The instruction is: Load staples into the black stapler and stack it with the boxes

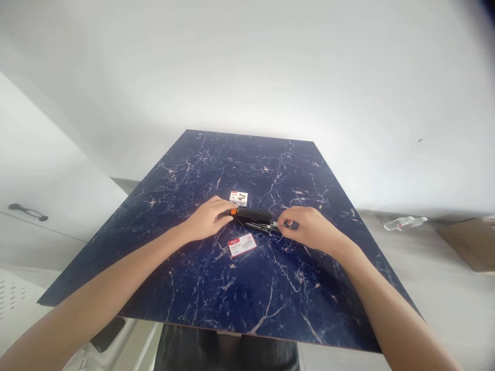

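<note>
A black stapler (pixel 253 215) with orange accents lies crosswise on the dark blue marble-patterned table. It looks opened, with a thin metal rail (pixel 260 225) showing along its near side. At its left end, by an orange part, my left hand (pixel 209 220) is closed around it with thumb and fingers. My right hand (pixel 305 226) pinches at its right end, where a small silvery piece shows by the fingertips; the fingers partly cover that end. Just behind the stapler sits a small white and red box (pixel 238 198). A white and red printed card (pixel 242 246) lies in front of it.
The blue table (pixel 232 293) stands against a pale wall. On the floor to the right are a clear plastic bottle (pixel 405 222) and a cardboard box (pixel 469 242). A white door or cabinet with a dark handle (pixel 28 212) is at left. A black seat (pixel 228 353) shows below the front edge.
</note>
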`<state>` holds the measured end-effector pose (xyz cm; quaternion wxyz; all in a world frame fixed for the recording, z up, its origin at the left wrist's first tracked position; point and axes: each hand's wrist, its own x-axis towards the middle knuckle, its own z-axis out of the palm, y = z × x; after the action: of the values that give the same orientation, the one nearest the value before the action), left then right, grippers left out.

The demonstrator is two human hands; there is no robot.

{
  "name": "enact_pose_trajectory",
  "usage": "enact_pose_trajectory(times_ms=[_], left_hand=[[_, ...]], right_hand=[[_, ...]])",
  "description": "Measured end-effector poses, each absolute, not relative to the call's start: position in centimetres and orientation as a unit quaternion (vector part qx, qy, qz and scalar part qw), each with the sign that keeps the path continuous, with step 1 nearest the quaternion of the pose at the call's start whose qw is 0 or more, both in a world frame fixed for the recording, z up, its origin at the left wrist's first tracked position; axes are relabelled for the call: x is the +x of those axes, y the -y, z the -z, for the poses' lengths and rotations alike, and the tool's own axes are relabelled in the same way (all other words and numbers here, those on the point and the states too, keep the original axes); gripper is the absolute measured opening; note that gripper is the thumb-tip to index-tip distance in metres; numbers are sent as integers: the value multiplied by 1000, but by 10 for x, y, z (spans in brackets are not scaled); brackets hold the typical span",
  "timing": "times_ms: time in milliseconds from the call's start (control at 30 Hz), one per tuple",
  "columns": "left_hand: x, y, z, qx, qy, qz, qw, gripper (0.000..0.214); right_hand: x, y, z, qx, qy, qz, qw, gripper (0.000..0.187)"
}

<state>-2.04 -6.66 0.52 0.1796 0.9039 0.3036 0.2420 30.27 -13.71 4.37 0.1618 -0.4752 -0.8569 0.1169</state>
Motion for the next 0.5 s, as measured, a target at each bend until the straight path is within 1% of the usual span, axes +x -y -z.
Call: enact_pose_trajectory(times_ms=[267,400,500], left_hand=[[-21,66,-4,900,-311,-243,182,33],[-20,67,-5,901,-314,-236,182,33],[-20,67,-5,901,-314,-238,182,32]], right_hand=[[303,138,-37,-459,871,-99,143,14],[302,140,-41,-462,873,-96,124,17],[299,144,-45,-469,875,-58,108,21]])
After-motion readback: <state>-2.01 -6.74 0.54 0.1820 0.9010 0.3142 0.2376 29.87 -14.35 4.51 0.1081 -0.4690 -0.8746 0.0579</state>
